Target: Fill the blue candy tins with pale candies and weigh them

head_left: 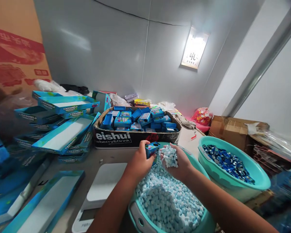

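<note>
My left hand is closed around a small blue candy box with a dark opening on its top. Beside it, my right hand is cupped, palm up, under a heap of candies, pale blue and white. Both hands are over a turquoise basin filled with the same small candies. Just behind them, a black cardboard tray holds many blue candy boxes lying in a jumble.
A white kitchen scale is left of the basin. Blue display trays are piled on the left, with one tray nearer me. At right, a second turquoise basin contains shiny blue caps; a cardboard box stands behind it.
</note>
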`<act>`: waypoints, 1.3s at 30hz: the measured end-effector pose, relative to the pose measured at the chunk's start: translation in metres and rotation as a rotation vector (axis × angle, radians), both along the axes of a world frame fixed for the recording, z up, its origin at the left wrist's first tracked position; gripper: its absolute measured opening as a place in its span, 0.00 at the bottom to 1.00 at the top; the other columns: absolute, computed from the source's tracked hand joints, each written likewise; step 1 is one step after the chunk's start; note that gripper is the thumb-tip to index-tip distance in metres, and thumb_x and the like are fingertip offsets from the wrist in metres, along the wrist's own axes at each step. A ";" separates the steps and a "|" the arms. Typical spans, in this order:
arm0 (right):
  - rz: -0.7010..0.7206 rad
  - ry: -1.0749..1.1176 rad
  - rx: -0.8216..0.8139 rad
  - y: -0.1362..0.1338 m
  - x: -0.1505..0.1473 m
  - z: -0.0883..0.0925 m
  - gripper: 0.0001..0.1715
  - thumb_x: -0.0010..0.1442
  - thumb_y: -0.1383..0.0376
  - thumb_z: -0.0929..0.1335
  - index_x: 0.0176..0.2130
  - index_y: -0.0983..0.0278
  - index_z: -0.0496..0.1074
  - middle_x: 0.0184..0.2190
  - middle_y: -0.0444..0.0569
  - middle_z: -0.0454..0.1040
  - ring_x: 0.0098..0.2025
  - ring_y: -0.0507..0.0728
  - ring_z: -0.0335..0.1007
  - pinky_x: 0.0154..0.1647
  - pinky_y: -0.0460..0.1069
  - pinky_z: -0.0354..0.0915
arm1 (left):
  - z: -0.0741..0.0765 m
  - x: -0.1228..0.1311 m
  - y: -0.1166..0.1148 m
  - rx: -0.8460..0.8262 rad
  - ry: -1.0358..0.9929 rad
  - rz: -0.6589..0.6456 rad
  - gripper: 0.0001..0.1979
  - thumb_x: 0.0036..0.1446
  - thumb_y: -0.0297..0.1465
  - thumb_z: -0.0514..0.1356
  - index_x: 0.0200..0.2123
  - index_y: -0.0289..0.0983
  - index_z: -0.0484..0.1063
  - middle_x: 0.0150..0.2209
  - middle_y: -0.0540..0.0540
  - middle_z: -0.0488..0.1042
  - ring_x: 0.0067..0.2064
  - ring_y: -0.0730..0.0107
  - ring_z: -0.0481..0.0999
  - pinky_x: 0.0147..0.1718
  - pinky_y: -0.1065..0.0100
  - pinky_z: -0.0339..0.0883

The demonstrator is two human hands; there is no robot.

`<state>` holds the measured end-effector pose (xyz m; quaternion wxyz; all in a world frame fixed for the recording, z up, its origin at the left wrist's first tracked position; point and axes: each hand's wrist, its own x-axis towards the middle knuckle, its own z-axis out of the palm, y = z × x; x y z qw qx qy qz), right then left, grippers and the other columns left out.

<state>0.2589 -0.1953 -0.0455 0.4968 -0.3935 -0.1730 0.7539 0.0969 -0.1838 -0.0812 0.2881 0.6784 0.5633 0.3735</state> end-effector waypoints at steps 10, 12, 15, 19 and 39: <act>-0.034 0.154 0.132 0.024 0.002 0.038 0.13 0.65 0.62 0.58 0.34 0.63 0.68 0.24 0.48 0.76 0.22 0.53 0.71 0.19 0.44 0.65 | 0.004 -0.005 -0.007 0.050 0.056 -0.196 0.21 0.55 0.34 0.59 0.51 0.44 0.59 0.39 0.48 0.75 0.38 0.62 0.75 0.36 0.67 0.63; -0.026 0.172 0.170 0.031 -0.001 0.044 0.14 0.65 0.62 0.58 0.33 0.64 0.68 0.24 0.48 0.76 0.22 0.53 0.71 0.19 0.44 0.64 | 0.005 -0.005 -0.009 0.037 0.063 -0.217 0.20 0.56 0.35 0.58 0.51 0.45 0.59 0.39 0.48 0.74 0.38 0.62 0.75 0.34 0.67 0.62; -0.037 0.187 0.198 0.039 -0.002 0.046 0.14 0.65 0.61 0.59 0.34 0.63 0.68 0.25 0.48 0.76 0.22 0.52 0.71 0.18 0.44 0.64 | 0.007 -0.005 -0.010 0.007 0.057 -0.234 0.19 0.56 0.36 0.58 0.51 0.45 0.59 0.38 0.49 0.74 0.37 0.63 0.74 0.32 0.68 0.61; -0.054 0.187 0.192 0.040 0.004 0.036 0.12 0.64 0.61 0.60 0.35 0.63 0.68 0.26 0.47 0.76 0.23 0.53 0.72 0.18 0.44 0.65 | 0.006 -0.005 -0.010 0.021 0.031 -0.267 0.19 0.56 0.35 0.59 0.50 0.45 0.60 0.37 0.50 0.74 0.36 0.64 0.74 0.33 0.68 0.61; -0.074 0.147 0.290 0.045 0.009 0.017 0.09 0.59 0.59 0.64 0.33 0.62 0.68 0.28 0.45 0.74 0.28 0.51 0.69 0.25 0.45 0.65 | 0.000 -0.005 -0.009 0.111 0.045 -0.321 0.19 0.55 0.34 0.60 0.49 0.43 0.61 0.30 0.53 0.71 0.27 0.71 0.69 0.27 0.70 0.57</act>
